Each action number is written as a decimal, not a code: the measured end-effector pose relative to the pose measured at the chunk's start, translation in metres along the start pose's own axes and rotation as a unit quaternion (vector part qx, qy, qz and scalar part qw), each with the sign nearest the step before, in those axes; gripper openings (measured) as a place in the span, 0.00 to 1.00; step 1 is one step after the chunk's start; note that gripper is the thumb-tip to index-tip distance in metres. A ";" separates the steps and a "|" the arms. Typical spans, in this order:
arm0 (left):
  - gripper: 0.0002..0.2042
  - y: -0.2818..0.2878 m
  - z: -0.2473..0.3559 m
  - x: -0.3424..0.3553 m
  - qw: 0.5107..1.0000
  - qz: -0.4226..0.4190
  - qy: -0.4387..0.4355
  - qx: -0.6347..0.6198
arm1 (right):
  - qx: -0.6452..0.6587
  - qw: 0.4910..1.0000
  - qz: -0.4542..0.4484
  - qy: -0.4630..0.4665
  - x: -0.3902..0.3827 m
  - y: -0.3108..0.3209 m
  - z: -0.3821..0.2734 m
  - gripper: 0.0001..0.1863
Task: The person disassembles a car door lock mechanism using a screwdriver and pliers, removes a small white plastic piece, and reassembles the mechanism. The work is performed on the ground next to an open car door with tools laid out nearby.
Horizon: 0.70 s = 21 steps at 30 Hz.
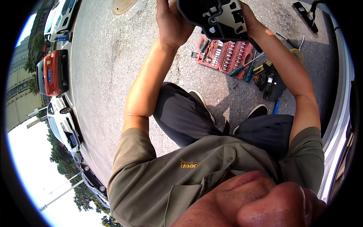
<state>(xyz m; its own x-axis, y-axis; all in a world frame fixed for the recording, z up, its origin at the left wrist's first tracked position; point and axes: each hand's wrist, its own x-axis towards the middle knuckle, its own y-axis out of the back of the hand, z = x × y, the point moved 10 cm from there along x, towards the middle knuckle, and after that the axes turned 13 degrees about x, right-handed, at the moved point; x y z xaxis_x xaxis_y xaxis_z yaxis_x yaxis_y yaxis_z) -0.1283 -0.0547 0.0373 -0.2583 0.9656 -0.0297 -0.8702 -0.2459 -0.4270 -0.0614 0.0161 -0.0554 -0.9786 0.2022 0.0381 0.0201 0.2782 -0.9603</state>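
Note:
At the top edge of the view I hold up a car door latch [223,19], a black plastic housing with a silver metal plate on its right part. My left hand [174,24] is closed on its left side. Gripping the right side, beside the metal plate, is my right hand [251,22]; the latch hides some of its fingers. The frame's top edge cuts off part of the latch and both hands. Below it on the ground lies an open red socket set case [223,56] with rows of sockets, partly covered by the latch.
Screwdrivers [238,70] with green handles lie against the case. Nearby are a black mechanical part [269,81], a blue-handled tool [276,106] and pliers [289,41]. A black bar-shaped part [305,17] lies far right. A white car edge [336,125] borders the right; parked cars [53,72] line the left.

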 end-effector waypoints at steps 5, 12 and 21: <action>0.44 0.006 -0.007 0.000 0.999 0.025 -0.007 0.026 | 0.049 0.997 0.064 -0.024 -0.006 0.002 -0.004 0.32; 0.34 -0.016 -0.015 0.004 0.994 -0.022 -0.104 0.022 | -0.011 0.997 0.071 0.027 -0.010 0.013 -0.041 0.33; 0.46 -0.036 -0.034 0.000 0.920 -0.115 -0.056 0.372 | -0.183 0.951 0.136 0.209 -0.047 -0.024 -0.145 0.32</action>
<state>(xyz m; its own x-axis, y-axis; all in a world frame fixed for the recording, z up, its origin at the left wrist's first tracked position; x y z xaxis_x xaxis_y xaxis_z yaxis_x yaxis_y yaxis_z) -0.0831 -0.0433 0.0222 -0.0370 0.9947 0.0959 -0.9429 -0.0666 0.3263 0.0136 0.1366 0.0057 -0.7621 0.6472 -0.0180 0.4051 0.4550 -0.7930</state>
